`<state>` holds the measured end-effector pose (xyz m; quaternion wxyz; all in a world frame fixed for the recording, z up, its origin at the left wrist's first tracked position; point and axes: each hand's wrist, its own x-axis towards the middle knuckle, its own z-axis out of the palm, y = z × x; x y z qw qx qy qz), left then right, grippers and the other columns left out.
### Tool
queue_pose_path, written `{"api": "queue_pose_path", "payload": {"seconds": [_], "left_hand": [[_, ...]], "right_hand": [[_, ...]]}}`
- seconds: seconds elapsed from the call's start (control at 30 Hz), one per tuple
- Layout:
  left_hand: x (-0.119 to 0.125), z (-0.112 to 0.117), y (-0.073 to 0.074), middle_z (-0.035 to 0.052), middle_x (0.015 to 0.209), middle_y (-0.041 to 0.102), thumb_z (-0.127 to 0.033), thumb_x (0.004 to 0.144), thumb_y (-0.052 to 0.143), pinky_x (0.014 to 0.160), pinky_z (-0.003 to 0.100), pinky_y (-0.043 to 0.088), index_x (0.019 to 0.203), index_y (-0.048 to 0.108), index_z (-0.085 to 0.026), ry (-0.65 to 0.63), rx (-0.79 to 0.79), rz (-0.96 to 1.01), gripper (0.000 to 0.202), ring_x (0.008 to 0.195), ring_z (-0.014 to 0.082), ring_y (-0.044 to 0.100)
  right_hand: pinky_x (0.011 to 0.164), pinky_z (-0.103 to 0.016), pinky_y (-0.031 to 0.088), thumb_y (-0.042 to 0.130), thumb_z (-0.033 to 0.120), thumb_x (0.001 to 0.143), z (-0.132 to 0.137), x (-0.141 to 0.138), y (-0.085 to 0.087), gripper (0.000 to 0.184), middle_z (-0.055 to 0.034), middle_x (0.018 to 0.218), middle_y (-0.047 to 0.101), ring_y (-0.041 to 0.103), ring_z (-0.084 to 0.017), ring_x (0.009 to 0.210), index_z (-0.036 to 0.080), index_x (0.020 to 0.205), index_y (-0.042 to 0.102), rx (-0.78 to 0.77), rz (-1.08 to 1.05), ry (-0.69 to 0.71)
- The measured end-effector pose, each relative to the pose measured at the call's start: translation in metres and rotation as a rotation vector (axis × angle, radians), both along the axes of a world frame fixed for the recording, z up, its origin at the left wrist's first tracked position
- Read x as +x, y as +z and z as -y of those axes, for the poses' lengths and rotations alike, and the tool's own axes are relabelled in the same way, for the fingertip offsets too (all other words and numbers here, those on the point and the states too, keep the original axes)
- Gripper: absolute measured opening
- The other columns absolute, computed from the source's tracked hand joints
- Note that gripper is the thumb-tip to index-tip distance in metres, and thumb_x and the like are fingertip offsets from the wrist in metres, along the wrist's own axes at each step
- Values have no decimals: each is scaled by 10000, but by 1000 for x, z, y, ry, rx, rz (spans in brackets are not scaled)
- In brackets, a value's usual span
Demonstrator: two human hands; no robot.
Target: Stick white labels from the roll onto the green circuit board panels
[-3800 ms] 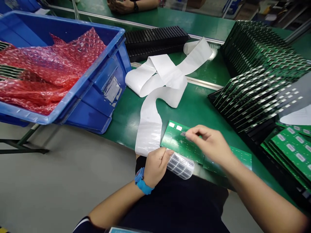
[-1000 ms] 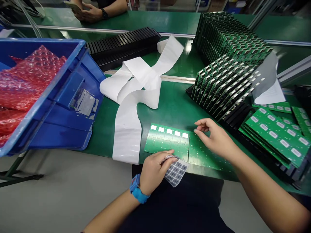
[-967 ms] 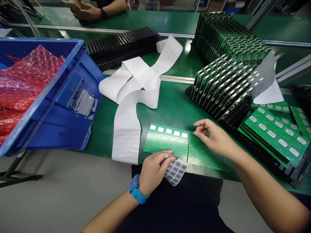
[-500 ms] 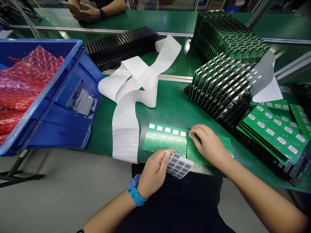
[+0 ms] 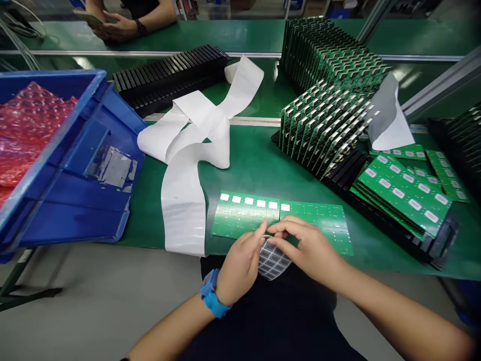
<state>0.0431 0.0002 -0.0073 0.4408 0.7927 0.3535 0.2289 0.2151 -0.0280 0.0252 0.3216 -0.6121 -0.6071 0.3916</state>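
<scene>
My left hand [image 5: 242,263] pinches a sheet of small printed labels [image 5: 273,261] just in front of the table edge. At the sheet's top edge, which curls up, the fingers of my right hand [image 5: 300,240] are pinched close to my left fingertips. Whether a single label is between those fingers is hidden. Behind my hands lie two green circuit boards side by side. The left circuit board [image 5: 240,215] carries a row of white labels along its top; the right circuit board [image 5: 323,220] has one label at its upper left corner.
A long white paper strip [image 5: 184,200] lies left of the boards. Further left stands a blue bin [image 5: 124,123] with red bubble wrap [image 5: 32,120]. Black racks, upright circuit boards [image 5: 319,125] and stacked labelled boards [image 5: 406,193] fill the right. Across the table, a person's hands [image 5: 116,27] hold a phone.
My right hand has moved from the right board's upper left corner back to the label sheet. A label now shows on that corner. The view has shifted slightly right.
</scene>
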Motion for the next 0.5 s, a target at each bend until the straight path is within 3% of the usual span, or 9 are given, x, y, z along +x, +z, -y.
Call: {"api": "queue_pose_path", "payload": {"seconds": [0.1,0.17,0.27,0.3,0.37,0.43,0.5], "left_hand": [[3,1,-3,91,989,653,-168,940,319,745,290,493,1389,331,-170,21,28,-6,449,871,185,608],[4,2,-4,72,968,669,-215,938,368,717,259,491,1317,444,-176,98,2,5,389,832,170,620],[5,1,-4,11,722,661,-294,909,454,578,203,460,876,658,-179,230,-39,-3,236,638,127,600],[6,1,-4,-11,603,608,-311,900,469,508,196,424,715,625,-176,257,-37,-17,276,541,109,552],[6,0,-4,-43,459,475,-325,892,474,421,199,346,560,505,-180,281,-22,-43,364,420,87,438],[7,-1,-3,-42,474,504,-304,899,459,425,196,355,566,477,-184,234,-33,-44,355,425,88,456],[9,-1,-1,-9,655,656,-264,904,453,525,191,442,638,523,-183,67,-61,-23,286,574,110,594]], "right_hand": [[664,-305,438,527,168,879,6,-2,-1,122,-18,783,544,529,-170,757,223,852,632,73,70,9],[670,-305,438,514,178,888,9,-5,0,130,-22,797,550,531,-171,762,224,863,633,115,83,-6],[659,-298,440,516,206,888,11,-5,1,127,-24,806,567,545,-171,757,226,859,638,114,22,-40],[654,-294,442,522,219,884,10,-2,2,123,-21,802,576,552,-170,751,225,841,638,81,-25,-45],[659,-291,449,539,267,872,3,13,4,128,-19,796,598,565,-171,743,214,797,628,-8,-116,-76],[676,-300,452,560,340,849,-10,38,4,169,-24,794,619,575,-183,746,197,779,617,-73,-114,-132],[663,-310,443,565,377,823,-25,65,2,202,-29,775,630,578,-196,731,187,776,617,-137,37,-131]]}}
